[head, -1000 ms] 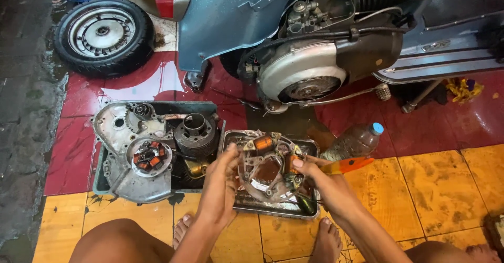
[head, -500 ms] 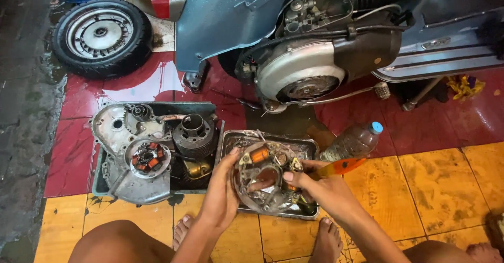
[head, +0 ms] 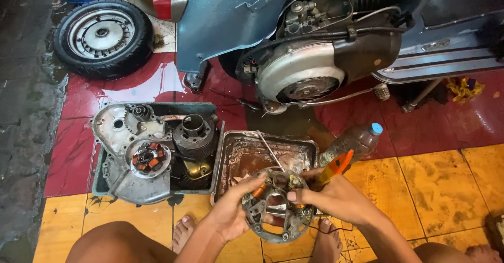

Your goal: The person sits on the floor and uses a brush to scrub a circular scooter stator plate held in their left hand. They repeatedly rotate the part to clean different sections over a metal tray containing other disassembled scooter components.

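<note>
My left hand grips the left rim of a round grey stator plate with copper coils, held up over the near edge of a greasy metal tray. My right hand holds the plate's right side and also clasps an orange-handled tool that points up and right. A thin wire sticks up from the plate toward the tray.
A dark tray at left holds an engine casing, a cylinder and a second stator. A plastic bottle lies right of the metal tray. A scooter engine looms behind, a loose wheel at far left. My bare feet rest on yellow tiles.
Both hands have lifted the stator plate out of the metal tray and drawn it toward me, tilting it upright. The view has shifted slightly.
</note>
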